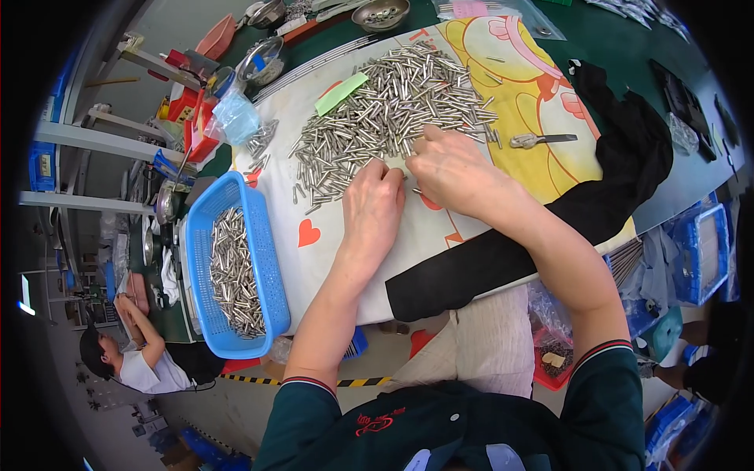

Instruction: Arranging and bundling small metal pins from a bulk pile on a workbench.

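A broad heap of small, shiny metal pins [408,94] is spread over a printed cloth [275,204] on the table. At the near edge of the heap, my left hand [372,206] is closed, its fingertips pinched together. Just to its right, my right hand [449,169] is also closed, fingers curled down toward the cloth. The two hands almost touch. A bit of metal shows between and below them, but what each hand grips is hidden by the fingers. A blue plastic basket [271,267] holding many similar pins stands to the left of my left forearm.
A green paper slip [342,94] lies on the heap. Right of it are a small tool with a dark blade [542,140] and a black garment [503,271] under my right forearm. Metal bowls [381,14] stand at the back. A person [149,361] sits at the far left.
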Available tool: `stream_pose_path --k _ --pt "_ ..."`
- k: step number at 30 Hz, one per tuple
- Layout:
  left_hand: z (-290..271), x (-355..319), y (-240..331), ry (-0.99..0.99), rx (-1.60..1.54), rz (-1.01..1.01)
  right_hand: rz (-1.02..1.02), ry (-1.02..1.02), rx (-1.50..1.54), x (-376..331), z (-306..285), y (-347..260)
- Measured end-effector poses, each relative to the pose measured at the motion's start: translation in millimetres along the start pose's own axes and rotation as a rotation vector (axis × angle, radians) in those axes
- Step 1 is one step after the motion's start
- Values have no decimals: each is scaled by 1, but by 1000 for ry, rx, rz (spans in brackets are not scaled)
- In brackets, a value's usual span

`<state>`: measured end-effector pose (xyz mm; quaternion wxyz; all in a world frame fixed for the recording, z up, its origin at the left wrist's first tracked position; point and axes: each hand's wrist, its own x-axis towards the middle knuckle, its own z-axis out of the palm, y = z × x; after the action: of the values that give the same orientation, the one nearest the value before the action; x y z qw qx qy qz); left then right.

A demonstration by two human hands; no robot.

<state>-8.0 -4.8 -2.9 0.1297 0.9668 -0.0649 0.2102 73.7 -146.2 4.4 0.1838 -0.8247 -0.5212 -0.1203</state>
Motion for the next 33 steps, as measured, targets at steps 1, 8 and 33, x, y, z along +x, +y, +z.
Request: stream_pose_path --k 1,8,33 --pt "0 0 1 2 11 -5 0 0 1 -1 -2 -2" --pt "2 2 5 -10 68 13 -24 51 -98 -4 3 2" --pt "-9 0 16 -66 108 -56 -123 300 65 -3 23 -2"
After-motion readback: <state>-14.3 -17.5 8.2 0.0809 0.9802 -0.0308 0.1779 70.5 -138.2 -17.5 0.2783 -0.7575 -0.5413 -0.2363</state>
